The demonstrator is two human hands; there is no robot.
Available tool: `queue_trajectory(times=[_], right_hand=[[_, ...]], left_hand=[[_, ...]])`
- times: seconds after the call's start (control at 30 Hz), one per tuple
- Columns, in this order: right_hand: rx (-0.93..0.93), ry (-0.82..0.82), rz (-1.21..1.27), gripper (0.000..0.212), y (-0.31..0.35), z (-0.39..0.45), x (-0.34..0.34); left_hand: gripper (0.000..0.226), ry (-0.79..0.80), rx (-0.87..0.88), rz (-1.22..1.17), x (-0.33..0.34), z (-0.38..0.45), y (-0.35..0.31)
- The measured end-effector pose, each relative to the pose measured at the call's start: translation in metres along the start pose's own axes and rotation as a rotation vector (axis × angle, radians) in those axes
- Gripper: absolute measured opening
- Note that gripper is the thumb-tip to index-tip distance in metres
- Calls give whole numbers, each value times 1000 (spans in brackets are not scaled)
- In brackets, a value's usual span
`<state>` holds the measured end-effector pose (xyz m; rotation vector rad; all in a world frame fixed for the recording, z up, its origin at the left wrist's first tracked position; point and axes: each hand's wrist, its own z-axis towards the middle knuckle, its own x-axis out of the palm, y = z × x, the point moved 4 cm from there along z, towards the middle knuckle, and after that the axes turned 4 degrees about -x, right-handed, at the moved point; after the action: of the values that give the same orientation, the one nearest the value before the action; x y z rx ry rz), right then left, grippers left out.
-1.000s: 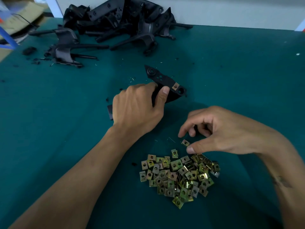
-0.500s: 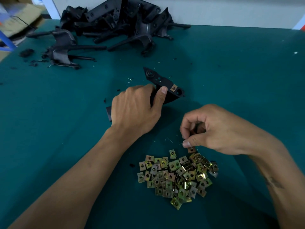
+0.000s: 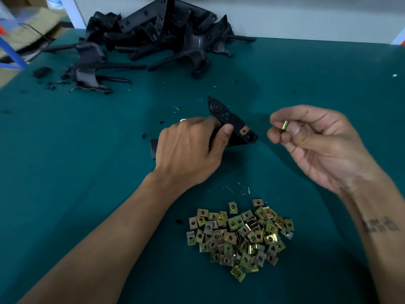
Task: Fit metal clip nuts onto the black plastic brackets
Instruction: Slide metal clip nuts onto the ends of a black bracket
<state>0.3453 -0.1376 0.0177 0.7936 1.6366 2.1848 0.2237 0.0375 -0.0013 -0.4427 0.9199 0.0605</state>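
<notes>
Between the thumb and curled fingertips of the right hand (image 3: 315, 145), a single brass-coloured clip nut (image 3: 284, 124) is pinched edge-on, lifted off the table with the palm turned toward the camera; the remaining fingers are folded loosely beneath it. Just to the left of that pinch, apart from it, a black plastic bracket (image 3: 230, 121) is gripped by the left hand (image 3: 188, 150), whose fingers are curled over the bracket's near part while the thumb is pressed along its flat face. Beside the thumb tip, toward the right hand, a copper-toned clip nut already fitted (image 3: 244, 130) is seen seated on the bracket next to a round hole at its end. A ring is worn on one finger of the left hand.

Below both wrists, nearer the camera, a loose heap of clip nuts (image 3: 238, 235) is spread on the green table cover (image 3: 65, 172), touched by neither hand. Well beyond the fingers, at the far edge of the table, a pile of black brackets (image 3: 157, 38) is stacked, with black chips scattered near it. No container is seen; all parts are laid directly on the cover.
</notes>
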Motion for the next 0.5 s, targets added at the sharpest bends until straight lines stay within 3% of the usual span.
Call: queue_trajectory(times=[0.33,0.5], right_hand=[[-40,-345,-159,10,-5,5,1],[-5,-463,-9,8,-27,2,34]], left_hand=[[36,29,129,-78,-1,-2,-6],[42,45,163,-44,3,-3,-8]])
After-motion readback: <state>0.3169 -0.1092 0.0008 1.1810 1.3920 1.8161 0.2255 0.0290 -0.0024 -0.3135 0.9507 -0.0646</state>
